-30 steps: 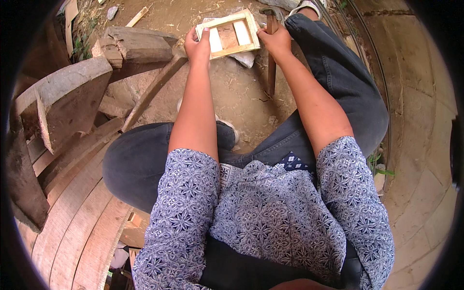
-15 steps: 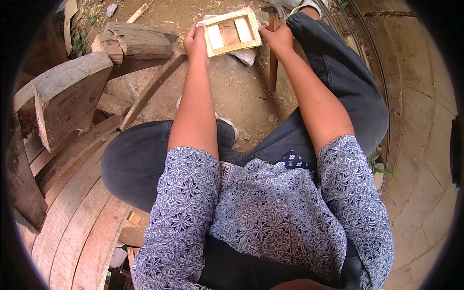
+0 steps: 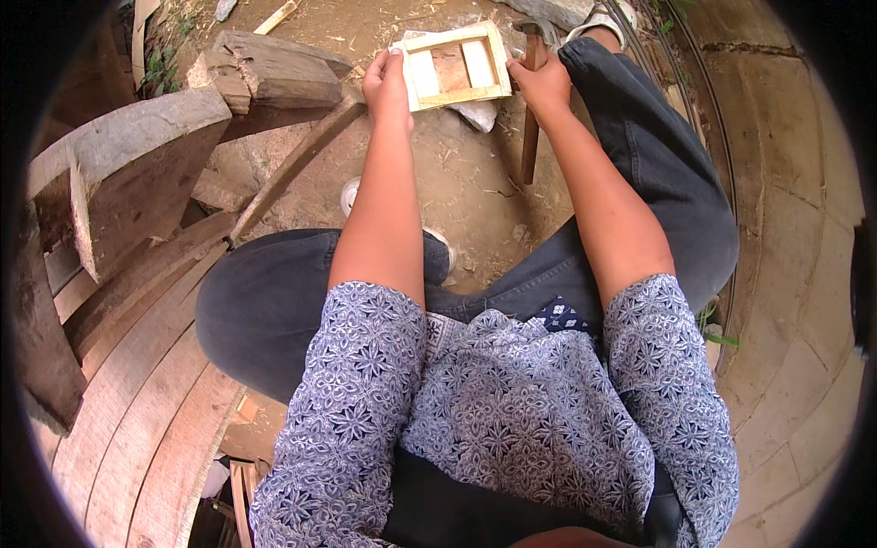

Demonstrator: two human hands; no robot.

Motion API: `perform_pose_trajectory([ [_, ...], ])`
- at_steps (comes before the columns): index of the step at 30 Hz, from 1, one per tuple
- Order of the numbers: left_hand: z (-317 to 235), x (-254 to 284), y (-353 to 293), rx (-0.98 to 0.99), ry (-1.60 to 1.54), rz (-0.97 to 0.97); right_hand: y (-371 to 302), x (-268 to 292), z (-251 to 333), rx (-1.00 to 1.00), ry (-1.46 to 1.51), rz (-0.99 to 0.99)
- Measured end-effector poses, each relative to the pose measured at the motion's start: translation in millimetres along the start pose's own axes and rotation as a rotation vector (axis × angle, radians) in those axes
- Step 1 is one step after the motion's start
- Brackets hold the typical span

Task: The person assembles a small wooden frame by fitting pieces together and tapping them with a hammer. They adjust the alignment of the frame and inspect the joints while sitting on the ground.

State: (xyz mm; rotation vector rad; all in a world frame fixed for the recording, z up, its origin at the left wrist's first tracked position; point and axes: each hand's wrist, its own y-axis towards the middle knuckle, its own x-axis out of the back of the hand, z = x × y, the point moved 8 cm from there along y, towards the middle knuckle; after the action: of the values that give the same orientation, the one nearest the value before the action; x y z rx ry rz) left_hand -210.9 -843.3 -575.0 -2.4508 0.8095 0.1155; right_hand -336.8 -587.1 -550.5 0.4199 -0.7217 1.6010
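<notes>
A small rectangular wooden frame (image 3: 457, 96) of pale strips, with slats across part of its middle, is held out over the ground in front of me. My left hand (image 3: 388, 89) grips its left side, thumb along the edge. At the opposite side, my right hand (image 3: 546, 87) is closed around a hammer (image 3: 530, 151), its thumb and fingertips against the frame's right edge. The hammer's metal head sticks out above that hand and its wooden handle hangs below. Under the frame, a pale stone (image 3: 479, 113) shows in part.
Rough wood blocks (image 3: 288, 78) and a big curved timber (image 3: 128, 137) stand to the left, beside a slatted plank surface (image 3: 155, 420). Another stone (image 3: 553, 11) lies beyond the hammer, near my foot. Paving (image 3: 786, 247) runs along the right. Wood chips litter the dirt.
The whole view has shifted slightly, so hands, frame and surroundings appear a little farther right and lower. Both grips look the same.
</notes>
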Motion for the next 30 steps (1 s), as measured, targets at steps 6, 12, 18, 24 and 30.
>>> perform_pose_trajectory([
  [6, 0, -2, -5, 0.010, -0.009, -0.040, 0, -3, -3, -0.015, 0.043, 0.032],
  [12, -3, -3, -7, 0.011, 0.007, -0.045, -3, 0, 1, -0.023, 0.077, 0.036],
  [18, -4, -3, -11, -0.003, -0.031, -0.076, -5, 3, 6, -0.010, 0.031, 0.024],
  [24, -6, -3, -9, -0.038, 0.047, -0.053, -4, 2, 3, -0.017, 0.079, 0.036],
  [30, -8, -7, -11, -0.053, 0.069, -0.018, -6, 5, 7, -0.021, 0.072, 0.026],
])
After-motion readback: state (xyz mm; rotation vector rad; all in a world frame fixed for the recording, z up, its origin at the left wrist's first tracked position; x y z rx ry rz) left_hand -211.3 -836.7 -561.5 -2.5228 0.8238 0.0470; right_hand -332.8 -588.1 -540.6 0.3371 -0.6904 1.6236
